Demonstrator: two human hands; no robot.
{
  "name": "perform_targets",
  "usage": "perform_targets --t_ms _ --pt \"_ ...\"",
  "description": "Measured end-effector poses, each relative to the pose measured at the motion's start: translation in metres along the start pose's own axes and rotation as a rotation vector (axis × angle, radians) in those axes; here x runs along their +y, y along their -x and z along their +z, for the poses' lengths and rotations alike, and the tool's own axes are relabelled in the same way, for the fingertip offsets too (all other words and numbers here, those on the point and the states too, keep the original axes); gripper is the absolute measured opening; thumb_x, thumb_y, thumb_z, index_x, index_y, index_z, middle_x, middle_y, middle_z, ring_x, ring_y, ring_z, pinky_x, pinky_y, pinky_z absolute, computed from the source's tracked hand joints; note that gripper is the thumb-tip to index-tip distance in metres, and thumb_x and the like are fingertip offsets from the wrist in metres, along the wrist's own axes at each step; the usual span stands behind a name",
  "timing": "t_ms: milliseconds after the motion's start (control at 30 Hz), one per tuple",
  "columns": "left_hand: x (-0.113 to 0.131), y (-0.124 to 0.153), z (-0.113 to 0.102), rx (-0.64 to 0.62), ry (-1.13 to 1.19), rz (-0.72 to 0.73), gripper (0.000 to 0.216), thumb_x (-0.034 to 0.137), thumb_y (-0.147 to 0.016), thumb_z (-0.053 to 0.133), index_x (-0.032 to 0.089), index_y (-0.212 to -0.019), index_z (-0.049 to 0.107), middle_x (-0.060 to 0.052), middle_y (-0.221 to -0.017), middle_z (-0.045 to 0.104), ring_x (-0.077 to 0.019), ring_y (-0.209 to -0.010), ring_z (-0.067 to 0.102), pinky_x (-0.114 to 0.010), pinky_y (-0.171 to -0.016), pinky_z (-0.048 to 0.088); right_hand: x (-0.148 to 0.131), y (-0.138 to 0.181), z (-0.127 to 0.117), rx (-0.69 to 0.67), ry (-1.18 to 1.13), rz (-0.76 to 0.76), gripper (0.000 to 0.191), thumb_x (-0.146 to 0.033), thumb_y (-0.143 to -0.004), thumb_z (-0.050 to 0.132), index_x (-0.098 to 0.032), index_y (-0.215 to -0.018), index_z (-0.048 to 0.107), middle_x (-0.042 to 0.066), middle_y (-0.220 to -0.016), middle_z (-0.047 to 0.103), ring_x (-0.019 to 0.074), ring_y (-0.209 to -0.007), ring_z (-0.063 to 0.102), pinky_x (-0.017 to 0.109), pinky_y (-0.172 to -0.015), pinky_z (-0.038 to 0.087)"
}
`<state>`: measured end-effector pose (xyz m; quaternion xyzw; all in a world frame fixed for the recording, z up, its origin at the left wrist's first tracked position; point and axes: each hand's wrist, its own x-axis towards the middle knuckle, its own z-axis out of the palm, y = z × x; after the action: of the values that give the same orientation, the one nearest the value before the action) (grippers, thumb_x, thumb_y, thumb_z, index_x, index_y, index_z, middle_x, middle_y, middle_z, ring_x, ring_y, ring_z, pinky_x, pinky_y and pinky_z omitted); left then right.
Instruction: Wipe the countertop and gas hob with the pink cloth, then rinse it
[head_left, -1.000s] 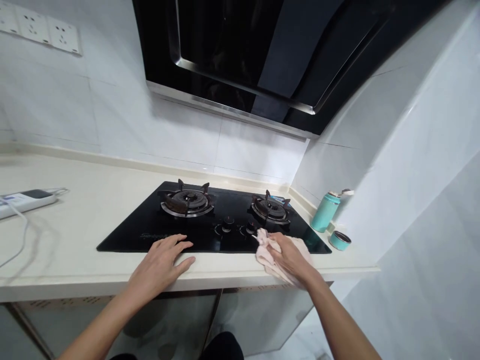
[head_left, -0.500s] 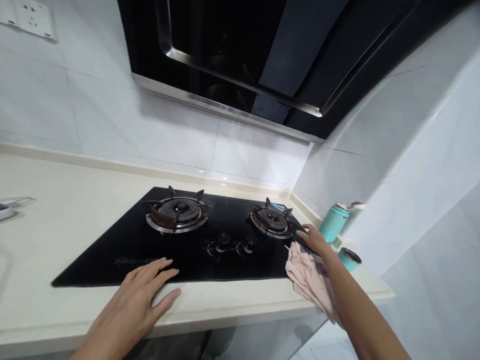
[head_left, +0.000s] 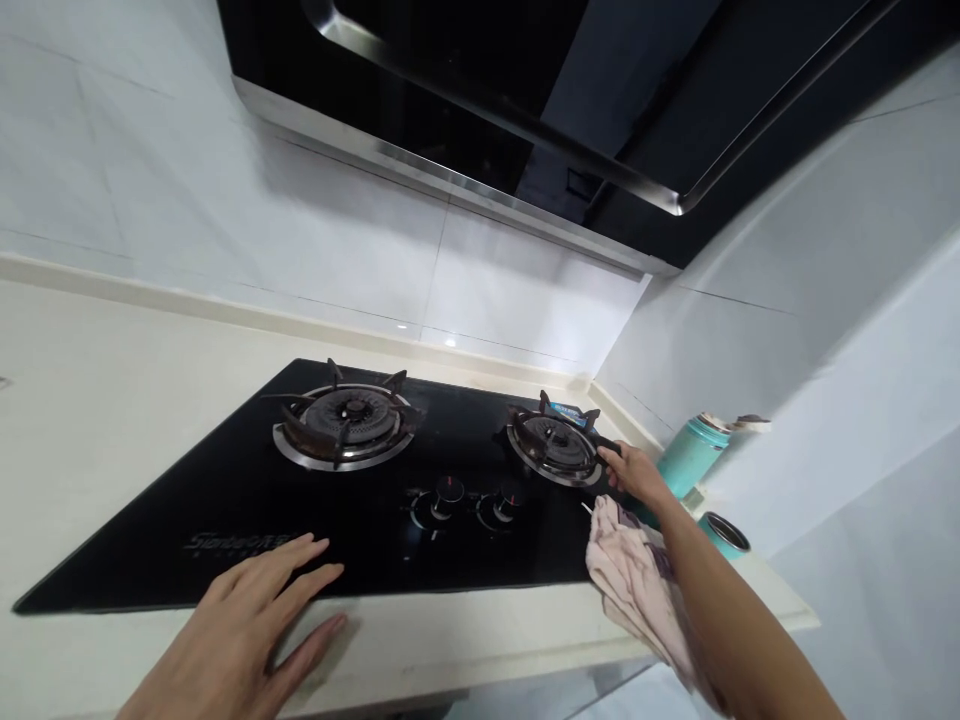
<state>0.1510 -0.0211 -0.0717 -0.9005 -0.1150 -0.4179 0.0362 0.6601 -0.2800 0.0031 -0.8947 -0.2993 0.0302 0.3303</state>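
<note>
My left hand (head_left: 247, 630) lies flat, fingers spread, across the front left edge of the black glass gas stove (head_left: 360, 520) and the cream counter; it holds nothing. My right hand (head_left: 634, 470) reaches to the right burner (head_left: 551, 440), fingertips pinched on the right prong of its pan support. A pink cloth (head_left: 626, 570) lies crumpled under my right wrist at the stove's front right corner and hangs over the counter edge. The left burner (head_left: 341, 420) sits untouched.
Two knobs (head_left: 442, 495) sit at the stove's front centre. A teal bottle (head_left: 690, 455) and its teal cap (head_left: 724, 530) stand right of the stove by the white side wall. A black range hood (head_left: 525, 90) hangs above. The cream counter (head_left: 112, 400) runs left.
My right hand left the front edge, where it pressed the cloth, and moved back to the right burner's support; the cloth now lies under my wrist. The view has moved closer and rightward.
</note>
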Motion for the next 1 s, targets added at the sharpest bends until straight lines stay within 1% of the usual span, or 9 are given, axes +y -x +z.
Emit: perform_targets --t_ms 267,367,467,533,633,733,900,1000 --pt "0.001 0.004 0.002 0.008 0.011 -0.002 0.042 0.058 -0.094 0.068 0.035 -0.129 0.072 -0.002 -0.137 0.073 -0.0246 -0.122 0.069 -0.037 -0.103 0.054 -0.033 -0.01 -0.014 0.046 0.053 -0.003 0.024 -0.036 -0.103 0.054 -0.024 -0.082 0.057 -0.003 -0.052 0.06 0.0154 -0.046 0.061 0.025 -0.053 0.045" --pt "0.001 0.008 0.004 -0.024 -0.001 -0.019 0.042 0.055 -0.094 0.07 0.036 -0.131 0.071 -0.002 -0.138 0.073 -0.0248 -0.125 0.068 -0.037 -0.106 0.053 -0.04 -0.01 -0.02 0.045 0.08 -0.017 0.024 -0.037 -0.103 0.054 -0.023 -0.083 0.057 -0.003 -0.053 0.061 0.0161 -0.046 0.063 0.026 -0.054 0.046" --pt "0.004 0.008 0.002 -0.044 -0.023 -0.027 0.04 0.052 -0.093 0.072 0.037 -0.13 0.072 -0.001 -0.137 0.073 -0.0247 -0.126 0.068 -0.037 -0.105 0.053 -0.047 -0.01 -0.024 0.07 0.095 -0.03 0.024 -0.037 -0.103 0.053 -0.022 -0.085 0.059 -0.003 -0.055 0.063 0.0158 -0.046 0.062 0.026 -0.056 0.047" --pt "0.006 0.003 -0.001 -0.023 -0.033 -0.004 0.037 0.049 -0.093 0.072 0.035 -0.126 0.074 -0.001 -0.133 0.075 -0.0243 -0.122 0.069 -0.037 -0.102 0.055 -0.057 -0.012 -0.02 0.098 0.073 -0.023 0.024 -0.037 -0.103 0.053 -0.022 -0.086 0.061 -0.002 -0.057 0.064 0.0159 -0.048 0.063 0.027 -0.057 0.048" --pt "0.009 -0.004 -0.004 0.028 -0.042 0.033 0.031 0.045 -0.093 0.07 0.033 -0.121 0.076 -0.001 -0.127 0.077 -0.0234 -0.116 0.072 -0.036 -0.097 0.056 -0.08 -0.02 0.0 0.113 0.028 0.003 0.024 -0.038 -0.104 0.051 -0.02 -0.094 0.063 0.0 -0.06 0.066 0.0175 -0.051 0.065 0.027 -0.058 0.049" --pt "0.01 -0.008 -0.006 0.048 -0.051 0.055 0.03 0.044 -0.093 0.071 0.033 -0.12 0.076 -0.001 -0.125 0.078 -0.0224 -0.114 0.072 -0.035 -0.095 0.056 -0.109 -0.036 0.035 0.105 0.013 -0.013 0.027 -0.041 -0.105 0.049 -0.02 -0.103 0.066 0.001 -0.064 0.067 0.0191 -0.055 0.068 0.028 -0.061 0.051" --pt "0.01 -0.005 -0.01 0.057 -0.075 0.067 0.032 0.042 -0.093 0.071 0.031 -0.124 0.074 -0.002 -0.127 0.077 -0.0219 -0.116 0.072 -0.033 -0.097 0.057 -0.15 -0.061 0.094 0.089 0.003 -0.057 0.027 -0.038 -0.106 0.05 -0.019 -0.104 0.068 0.001 -0.06 0.065 0.0209 -0.061 0.07 0.03 -0.073 0.054" --pt "0.01 -0.004 -0.011 0.048 -0.093 0.094 0.036 0.041 -0.092 0.073 0.029 -0.125 0.073 -0.003 -0.127 0.077 -0.0224 -0.119 0.071 -0.033 -0.098 0.056 -0.165 -0.069 0.121 0.067 -0.035 -0.068 0.028 -0.039 -0.107 0.048 -0.018 -0.106 0.068 0.002 -0.063 0.066 0.02 -0.058 0.07 0.029 -0.069 0.055"
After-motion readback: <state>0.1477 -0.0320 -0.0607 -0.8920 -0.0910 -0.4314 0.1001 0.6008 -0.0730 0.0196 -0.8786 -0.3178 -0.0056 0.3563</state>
